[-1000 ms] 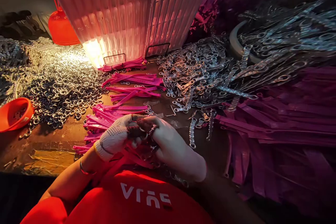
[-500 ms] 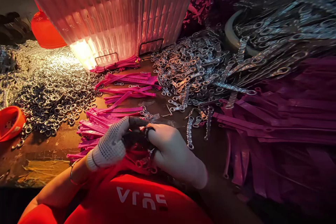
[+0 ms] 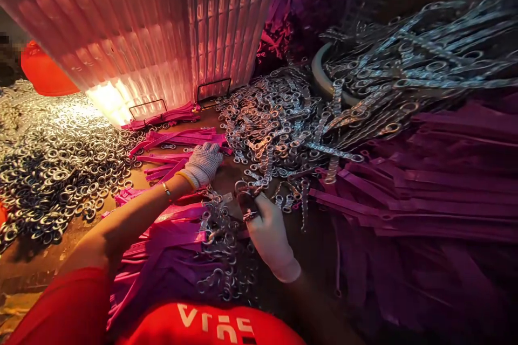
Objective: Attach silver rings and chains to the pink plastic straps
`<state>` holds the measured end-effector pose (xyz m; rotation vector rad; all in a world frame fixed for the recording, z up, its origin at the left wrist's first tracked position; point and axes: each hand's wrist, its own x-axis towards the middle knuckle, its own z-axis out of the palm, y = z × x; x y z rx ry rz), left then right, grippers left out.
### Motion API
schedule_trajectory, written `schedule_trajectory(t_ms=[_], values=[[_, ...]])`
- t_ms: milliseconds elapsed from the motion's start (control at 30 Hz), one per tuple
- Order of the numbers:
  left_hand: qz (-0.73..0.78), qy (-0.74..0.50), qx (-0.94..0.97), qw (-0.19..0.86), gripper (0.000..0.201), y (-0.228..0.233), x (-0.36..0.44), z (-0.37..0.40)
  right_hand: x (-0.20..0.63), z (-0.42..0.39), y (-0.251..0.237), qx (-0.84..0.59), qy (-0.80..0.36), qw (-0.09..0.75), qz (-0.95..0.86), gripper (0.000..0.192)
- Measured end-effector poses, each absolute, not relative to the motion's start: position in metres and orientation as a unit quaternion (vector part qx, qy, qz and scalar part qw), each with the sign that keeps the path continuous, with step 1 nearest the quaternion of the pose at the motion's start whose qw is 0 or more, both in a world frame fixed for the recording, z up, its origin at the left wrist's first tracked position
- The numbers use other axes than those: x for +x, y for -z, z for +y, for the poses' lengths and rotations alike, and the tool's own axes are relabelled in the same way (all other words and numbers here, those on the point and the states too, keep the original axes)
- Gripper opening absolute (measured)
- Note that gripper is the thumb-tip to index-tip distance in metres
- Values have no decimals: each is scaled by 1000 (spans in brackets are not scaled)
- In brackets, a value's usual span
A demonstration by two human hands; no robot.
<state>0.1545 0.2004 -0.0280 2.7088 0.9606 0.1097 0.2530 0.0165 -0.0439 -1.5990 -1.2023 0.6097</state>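
The far pink straps (image 3: 198, 133) lie on the table (image 3: 40, 261) in a loose row, their long axes running roughly left to right, with the right ends by the metal links (image 3: 269, 118) heaped on the right. Nearer, a stack of pink straps (image 3: 180, 229) spreads between the forearms, also lying mostly left to right, with small metal pieces (image 3: 220, 242) bunched at its right ends.

The left hand (image 3: 204, 164), in a dotted glove, stretches from the near left toward the far right, back upward, over the far straps' right part. Its fingers are bent and close together; I cannot tell whether they grip anything. The right hand (image 3: 267, 229) points far and slightly left, lower and nearer, with its dark-covered fingers curled near a small metal ring (image 3: 242, 186); whether they are clamped on it is unclear.
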Motion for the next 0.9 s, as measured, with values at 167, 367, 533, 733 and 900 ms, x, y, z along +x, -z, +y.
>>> schedule_trajectory(t_ms=[167,367,533,733,900], values=[[342,-29,930,129,27,32,145,210,253,17,45,-642,-293,469,-531,23],[334,-203,885,254,28,-13,66,156,246,22,32,-617,-316,473,-544,25],[396,-139,797,434,22,-47,-29,102,241,12,27,-556,-355,492,-569,40],[491,-89,795,345,34,-47,-94,110,239,5,24,-564,-345,484,-573,41],[534,26,828,167,39,-23,-53,163,225,5,18,-556,-360,466,-587,44]])
